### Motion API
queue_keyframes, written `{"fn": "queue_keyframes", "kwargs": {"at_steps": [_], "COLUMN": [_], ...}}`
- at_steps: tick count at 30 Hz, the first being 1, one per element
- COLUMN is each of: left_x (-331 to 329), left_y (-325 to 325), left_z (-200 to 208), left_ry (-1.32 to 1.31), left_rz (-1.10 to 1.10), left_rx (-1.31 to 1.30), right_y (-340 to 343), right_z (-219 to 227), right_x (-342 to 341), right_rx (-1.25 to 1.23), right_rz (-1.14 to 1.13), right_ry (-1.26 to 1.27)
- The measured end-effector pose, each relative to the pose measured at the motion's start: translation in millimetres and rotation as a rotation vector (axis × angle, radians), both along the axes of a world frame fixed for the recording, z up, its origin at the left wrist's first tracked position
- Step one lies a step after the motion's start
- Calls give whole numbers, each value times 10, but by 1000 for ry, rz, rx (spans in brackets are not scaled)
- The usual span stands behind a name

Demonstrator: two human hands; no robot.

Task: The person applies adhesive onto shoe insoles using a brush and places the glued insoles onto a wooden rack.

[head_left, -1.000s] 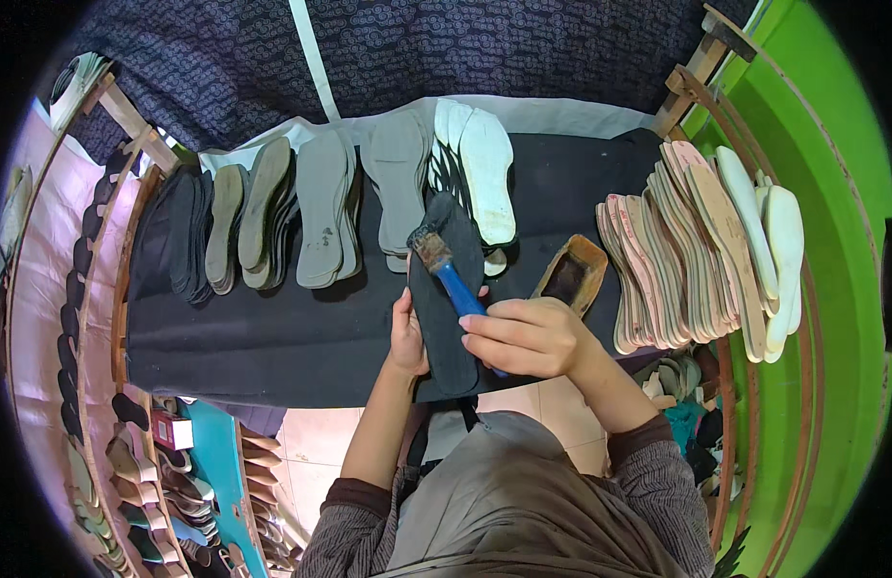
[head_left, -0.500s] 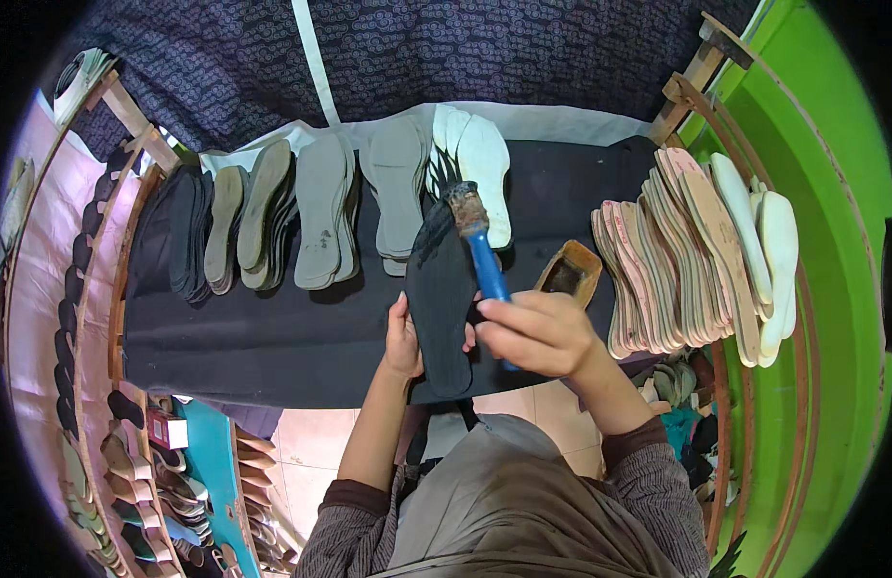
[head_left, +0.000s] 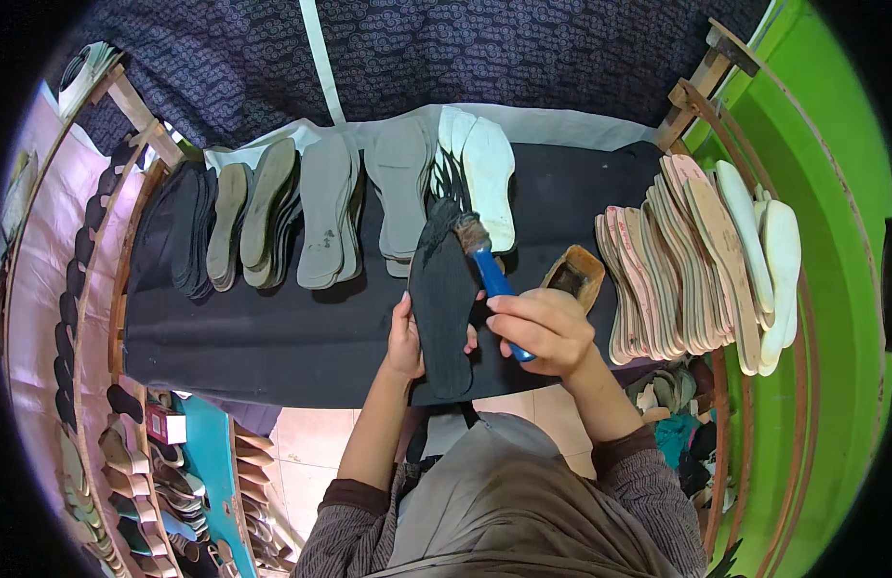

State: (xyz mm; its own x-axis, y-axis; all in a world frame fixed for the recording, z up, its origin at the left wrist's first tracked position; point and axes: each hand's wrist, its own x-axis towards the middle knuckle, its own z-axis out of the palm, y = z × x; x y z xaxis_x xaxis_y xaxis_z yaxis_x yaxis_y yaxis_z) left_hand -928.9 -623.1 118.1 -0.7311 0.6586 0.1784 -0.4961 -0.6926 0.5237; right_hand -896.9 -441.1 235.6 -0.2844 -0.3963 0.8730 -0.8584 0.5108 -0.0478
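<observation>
A black shoe insole (head_left: 443,323) is held upright over the near edge of the table by my left hand (head_left: 404,337), which wraps it from behind; fingertips show at its right edge. Its toe end looks wet and darker. My right hand (head_left: 547,332) grips the blue handle of a paintbrush (head_left: 494,277). The brush's dark, caked bristles touch or hover at the upper right edge of the insole; I cannot tell which. Beyond my right hand stands an open tan container (head_left: 585,262) with dark stuff inside.
Grey insole stacks (head_left: 322,212) and white insoles (head_left: 489,178) line the back of the black-covered table (head_left: 263,337). A thick row of tan and pink insoles (head_left: 672,265) stands at the right. Wooden racks (head_left: 133,250) flank both sides; a patterned curtain (head_left: 523,58) hangs behind.
The brush head has moved slightly down along the insole's right edge, and the handle tilts more to the right. The left hand still holds the insole in nearly the same place.
</observation>
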Motion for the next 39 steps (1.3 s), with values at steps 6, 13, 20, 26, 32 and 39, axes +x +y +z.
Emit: {"fn": "queue_keyframes", "kwargs": {"at_steps": [6,13,20,26,32,39], "left_x": [-29,-72,-24,1,-46,4], "left_y": [34,60,94,63,57,136], "left_z": [-13,-25,118,86,115,263], "left_ry": [-121,-90,-272,-182,-65,-317], "left_rz": [61,-15,183,141,101,281], "left_rx": [-72,133,-171,-135,-175,-244], "right_y": [-47,-97,-80,14,121,-17], "right_z": [-211,-198,-289,-245,-190,-277], "right_x": [33,75,172,73,5,71], "right_rx": [138,190,83,10,-54,-122], "right_rz": [228,294,300,110,34,213], "right_ry": [-39,-83,-180,-102,-140,-249]}}
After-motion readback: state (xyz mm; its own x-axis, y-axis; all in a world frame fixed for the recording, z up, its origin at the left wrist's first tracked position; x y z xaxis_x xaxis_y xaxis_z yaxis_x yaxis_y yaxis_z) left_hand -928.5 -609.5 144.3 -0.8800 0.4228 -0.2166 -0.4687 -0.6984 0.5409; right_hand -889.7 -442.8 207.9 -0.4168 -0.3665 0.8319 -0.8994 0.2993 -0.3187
